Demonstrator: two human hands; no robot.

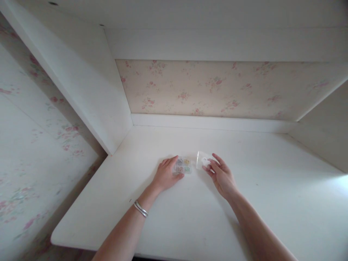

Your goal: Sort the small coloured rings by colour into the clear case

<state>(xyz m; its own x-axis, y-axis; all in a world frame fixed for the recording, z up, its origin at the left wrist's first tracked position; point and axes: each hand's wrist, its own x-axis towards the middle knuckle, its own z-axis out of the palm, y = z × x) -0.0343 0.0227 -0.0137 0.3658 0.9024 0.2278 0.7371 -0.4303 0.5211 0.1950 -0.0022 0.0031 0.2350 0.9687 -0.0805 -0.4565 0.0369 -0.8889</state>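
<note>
A small clear compartment box (186, 169) lies on the white desk, with small grey, yellow, pinkish and green items in its sections. My left hand (166, 174) grips it from the left, thumb along the near edge and fingers at the far side. To the right, my right hand (221, 177) pinches a clear rectangular plastic piece (199, 159), which looks like a lid, just above the desk. A whitish round shape shows at the fingertips, too small to make out. Between the box and the clear piece there is a narrow gap.
The white desk top (174, 217) has a rounded front left corner. A white side panel (89, 79) rises on the left, another panel (326, 123) on the right. Behind is a low ledge (212, 122) under floral wallpaper; a white board (212, 45) hangs above.
</note>
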